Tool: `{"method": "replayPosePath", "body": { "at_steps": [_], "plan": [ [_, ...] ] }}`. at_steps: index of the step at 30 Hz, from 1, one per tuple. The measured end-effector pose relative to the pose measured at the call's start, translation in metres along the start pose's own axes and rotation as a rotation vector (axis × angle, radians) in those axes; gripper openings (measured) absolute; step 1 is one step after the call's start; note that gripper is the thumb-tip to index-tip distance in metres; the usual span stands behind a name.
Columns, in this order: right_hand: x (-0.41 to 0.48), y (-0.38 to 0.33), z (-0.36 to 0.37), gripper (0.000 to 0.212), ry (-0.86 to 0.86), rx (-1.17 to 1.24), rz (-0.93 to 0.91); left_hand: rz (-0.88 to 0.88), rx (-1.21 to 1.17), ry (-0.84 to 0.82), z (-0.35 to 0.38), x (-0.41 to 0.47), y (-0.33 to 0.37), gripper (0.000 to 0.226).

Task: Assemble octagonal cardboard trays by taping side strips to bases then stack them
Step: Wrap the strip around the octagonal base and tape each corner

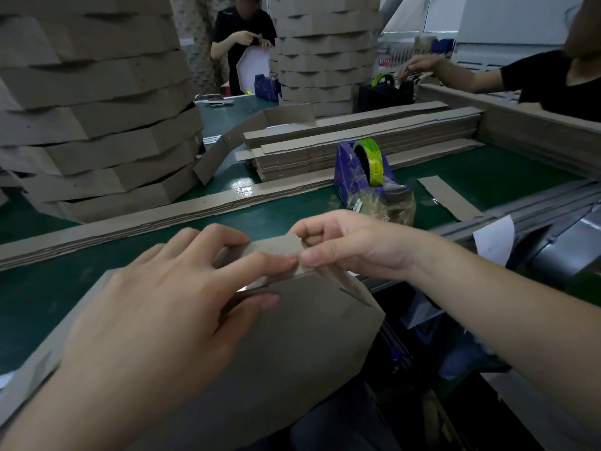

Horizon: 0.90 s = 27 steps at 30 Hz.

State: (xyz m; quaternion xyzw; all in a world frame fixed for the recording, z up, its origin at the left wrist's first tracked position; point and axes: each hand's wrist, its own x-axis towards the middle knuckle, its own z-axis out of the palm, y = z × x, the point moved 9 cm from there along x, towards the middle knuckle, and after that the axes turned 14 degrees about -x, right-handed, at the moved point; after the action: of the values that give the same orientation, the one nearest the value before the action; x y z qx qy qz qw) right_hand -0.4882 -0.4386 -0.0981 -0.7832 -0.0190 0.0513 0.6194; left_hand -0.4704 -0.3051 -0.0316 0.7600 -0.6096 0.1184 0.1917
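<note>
A grey-brown octagonal cardboard tray [292, 346] lies tilted at the table's near edge, its base towards me. My left hand [169, 304] rests over the tray's upper left, fingers curled round the end of the side strip [276, 247] at the top edge. My right hand [344, 242] pinches the same strip end from the right, thumb meeting the left fingertips. A blue tape dispenser [361, 177] with a green-yellow roll stands just beyond my hands.
A tall stack of finished trays [97, 125] rises at the left, another stack [325, 53] behind. Piles of flat strips [357, 141] lie across the green table [65, 288]. Two other people work at the far side and right.
</note>
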Motion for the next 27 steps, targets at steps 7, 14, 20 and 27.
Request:
{"method": "replayPosePath", "body": {
  "at_steps": [7,14,20,27],
  "plan": [
    [0.002,0.011,-0.005,0.02,-0.004,0.154,-0.039,0.018,0.014,-0.019,0.004,0.004,0.001,0.036],
    [-0.028,-0.017,-0.062,0.016,0.431,-0.346,-0.153,0.02,0.003,0.003,0.004,0.006,-0.002,0.036],
    [-0.097,0.002,-0.175,0.026,1.227,-0.732,0.37,0.022,0.007,0.004,0.004,0.005,0.0,0.035],
    [-0.089,0.046,-0.178,0.024,1.188,-0.337,0.5,0.017,0.002,0.005,0.005,0.006,0.002,0.035]
  ]
}}
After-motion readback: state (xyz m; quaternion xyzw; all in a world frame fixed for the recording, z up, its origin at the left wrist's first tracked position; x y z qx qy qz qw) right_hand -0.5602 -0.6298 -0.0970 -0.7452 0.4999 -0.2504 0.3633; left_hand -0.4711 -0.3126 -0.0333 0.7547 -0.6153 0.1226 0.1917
